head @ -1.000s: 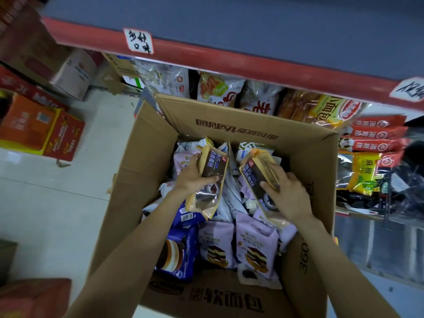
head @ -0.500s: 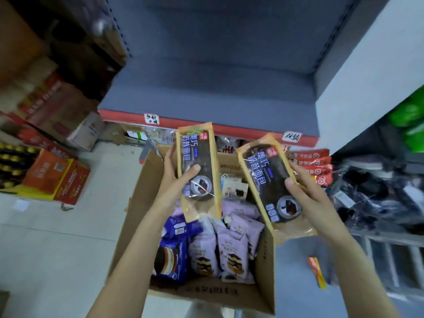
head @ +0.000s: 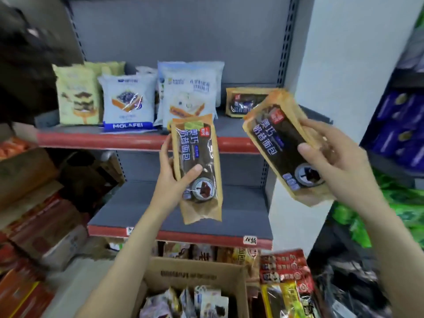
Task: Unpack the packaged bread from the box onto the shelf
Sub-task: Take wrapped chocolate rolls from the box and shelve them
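My left hand (head: 174, 180) grips a long brown-edged chocolate bread pack (head: 197, 157), held upright in front of the upper shelf's red edge (head: 103, 141). My right hand (head: 332, 166) grips a second identical pack (head: 280, 134), tilted left, just right of that shelf. One more pack of the same kind (head: 243, 102) lies on the upper shelf at the right. The open cardboard box (head: 192, 271) sits low in the middle, with several bread packs inside.
Yellow, white and blue bread bags (head: 128, 99) stand on the upper shelf's left half. The lower grey shelf (head: 137, 207) is bare. A white pillar (head: 321, 88) borders the shelf on the right. Cartons (head: 34, 203) are stacked at left, and snack packs (head: 284, 271) sit beside the box.
Both hands have lifted their packs out of the box and up to the upper shelf's height. My view has tilted up from the box to the shelves.
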Motion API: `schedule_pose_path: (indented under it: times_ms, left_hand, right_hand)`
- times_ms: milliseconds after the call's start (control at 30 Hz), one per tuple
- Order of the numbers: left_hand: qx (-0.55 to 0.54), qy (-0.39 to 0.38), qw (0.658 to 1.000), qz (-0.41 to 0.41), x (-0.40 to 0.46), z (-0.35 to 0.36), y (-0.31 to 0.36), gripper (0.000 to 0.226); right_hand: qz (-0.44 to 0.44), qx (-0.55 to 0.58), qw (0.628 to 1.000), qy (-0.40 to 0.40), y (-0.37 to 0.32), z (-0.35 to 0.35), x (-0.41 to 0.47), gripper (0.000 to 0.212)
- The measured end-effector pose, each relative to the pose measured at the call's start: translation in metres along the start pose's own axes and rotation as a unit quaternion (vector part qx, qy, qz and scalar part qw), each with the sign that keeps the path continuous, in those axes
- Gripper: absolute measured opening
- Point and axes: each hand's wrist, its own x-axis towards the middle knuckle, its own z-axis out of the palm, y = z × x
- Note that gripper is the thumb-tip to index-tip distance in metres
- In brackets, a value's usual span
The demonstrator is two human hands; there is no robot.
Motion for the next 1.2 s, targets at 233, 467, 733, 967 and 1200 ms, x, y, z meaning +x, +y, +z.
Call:
schedule_pose_path:
  times_ms: [233, 467, 733, 967, 1200]
  left_hand:
    - [0.038, 0.041, 0.997, 0.053, 0.041, 0.023, 0.032, 0.085]
    - [0.030, 0.084, 0.995, 0.053, 0.049, 0.029, 0.039, 0.085]
    - [0.053, 0.082, 0.992, 0.078, 0.069, 0.056, 0.057, 0.082]
    - [-0.055, 0.086, 0.991, 0.084, 0.109, 0.133, 0.080, 0.075]
    - [0.280, 0.074, 0.956, 0.053, 0.108, 0.111, 0.051, 0.031]
  right_hand:
    - [-0.102, -0.325, 0.940, -0.024, 0.000, 0.001, 0.140, 0.043]
    - [-0.151, -0.411, 0.880, -0.186, 0.049, 0.059, 0.224, 0.041]
    - [-0.070, 0.056, 0.989, -0.114, 0.046, 0.035, 0.179, 0.038]
    - [-0.053, 0.188, 0.952, -0.236, 0.017, 0.008, 0.150, 0.066]
    - [-0.156, -0.129, 0.958, -0.203, 0.062, 0.004, 0.197, 0.056]
